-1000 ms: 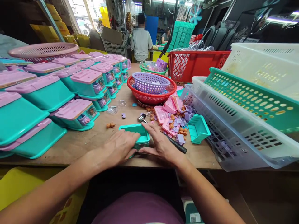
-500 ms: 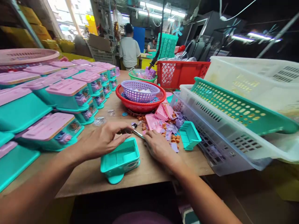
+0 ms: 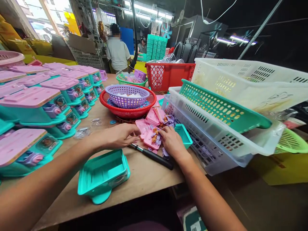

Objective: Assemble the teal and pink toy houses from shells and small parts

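My left hand (image 3: 124, 133) is over the table behind a teal box (image 3: 103, 176), its fingers curved and apart, with nothing seen in them. Open at the top, that box stands near the front edge with a rounded flap toward me. My right hand (image 3: 172, 141) reaches into a pile of parts, fingertips pressed together by the edge of a pink lid (image 3: 148, 141); what they pinch is hidden. Small brown pieces (image 3: 154, 139) and purple ones lie on the lid. Between my hands a black-handled screwdriver (image 3: 156, 158) lies on the table.
Stacked pink-lidded teal boxes (image 3: 43, 107) fill the left side. A purple basket (image 3: 127, 101) sits in a red one (image 3: 106, 104). White crates (image 3: 231, 141) and a green basket (image 3: 216, 102) line the right. Another teal box (image 3: 184, 136) lies by the pile. Two people are farther back.
The screwdriver, which was at my fingers, now lies on the table. My right hand has moved onto the parts pile. The view has shifted, so most things appear farther left.
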